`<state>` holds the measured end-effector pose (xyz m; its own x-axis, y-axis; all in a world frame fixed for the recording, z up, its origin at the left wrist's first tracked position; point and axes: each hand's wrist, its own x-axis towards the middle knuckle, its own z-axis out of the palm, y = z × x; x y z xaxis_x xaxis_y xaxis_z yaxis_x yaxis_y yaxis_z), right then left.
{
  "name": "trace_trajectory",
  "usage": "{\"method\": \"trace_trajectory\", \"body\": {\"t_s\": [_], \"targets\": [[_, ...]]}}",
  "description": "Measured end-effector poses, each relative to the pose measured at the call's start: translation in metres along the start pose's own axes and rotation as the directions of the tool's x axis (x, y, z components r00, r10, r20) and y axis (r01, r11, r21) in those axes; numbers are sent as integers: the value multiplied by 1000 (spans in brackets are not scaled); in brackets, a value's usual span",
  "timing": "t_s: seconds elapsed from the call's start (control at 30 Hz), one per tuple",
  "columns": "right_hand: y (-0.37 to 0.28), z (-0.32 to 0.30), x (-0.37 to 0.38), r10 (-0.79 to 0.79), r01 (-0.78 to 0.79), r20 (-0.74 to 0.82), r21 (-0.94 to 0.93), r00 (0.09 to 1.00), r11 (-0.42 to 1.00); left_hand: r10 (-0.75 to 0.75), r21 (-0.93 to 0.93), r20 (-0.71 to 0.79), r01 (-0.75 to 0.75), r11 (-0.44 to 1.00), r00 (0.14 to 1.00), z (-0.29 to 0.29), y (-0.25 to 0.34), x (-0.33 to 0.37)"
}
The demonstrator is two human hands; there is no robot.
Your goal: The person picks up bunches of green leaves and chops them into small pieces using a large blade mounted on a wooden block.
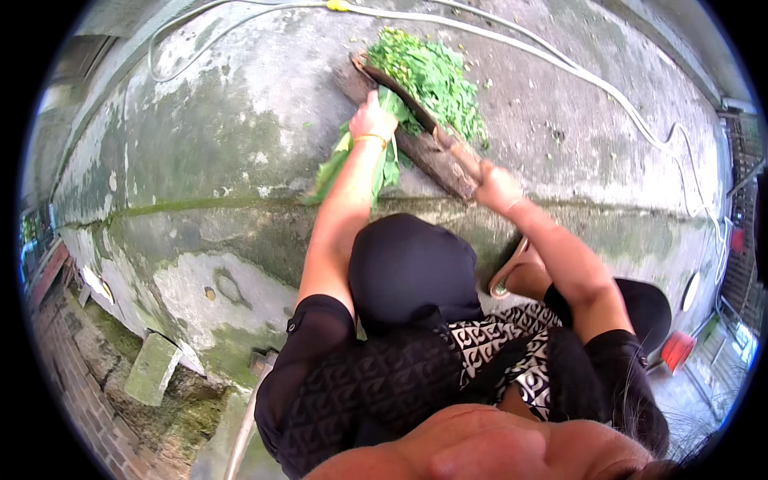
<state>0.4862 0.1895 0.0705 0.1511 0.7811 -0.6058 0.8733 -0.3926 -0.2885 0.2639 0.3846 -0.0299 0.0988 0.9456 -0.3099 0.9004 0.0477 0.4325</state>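
Note:
My left hand [373, 120] is closed around a bunch of large leafy greens [387, 164], pressing it onto a worn wooden block [436, 164]. The leaves' broad ends hang toward me, off the near side of the block. My right hand [498, 188] grips the light wooden handle of a long dark-bladed knife [412, 104]. Its blade lies slantwise along the far side of the block, just beyond my left fingers, and its tip points to the far left. Against the blade's far side lies a heap of chopped greens [432, 72].
The stained concrete ledge [216, 120] carries the block and the heap. A pale hose [512, 40] with a yellow joint curves along the far side and down the right. A long pole [244, 424] leans at the lower left, near a concrete block [154, 368]. A red object [678, 350] stands at the right.

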Motion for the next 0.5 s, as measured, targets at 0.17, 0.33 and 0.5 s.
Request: {"method": "trace_trajectory", "body": {"t_s": [0.17, 0.33, 0.5], "targets": [[-65, -123, -5, -101, 112, 88, -131, 991, 985, 23, -29, -47, -24, 999, 999, -7, -2, -17], [-134, -200, -13, -373, 341, -67, -286, 925, 896, -38, 124, 94, 26, 992, 995, -22, 18, -1], [-30, -53, -22, -134, 134, -98, -3, 986, 991, -29, 109, 77, 20, 994, 997, -18, 35, -2]]}}
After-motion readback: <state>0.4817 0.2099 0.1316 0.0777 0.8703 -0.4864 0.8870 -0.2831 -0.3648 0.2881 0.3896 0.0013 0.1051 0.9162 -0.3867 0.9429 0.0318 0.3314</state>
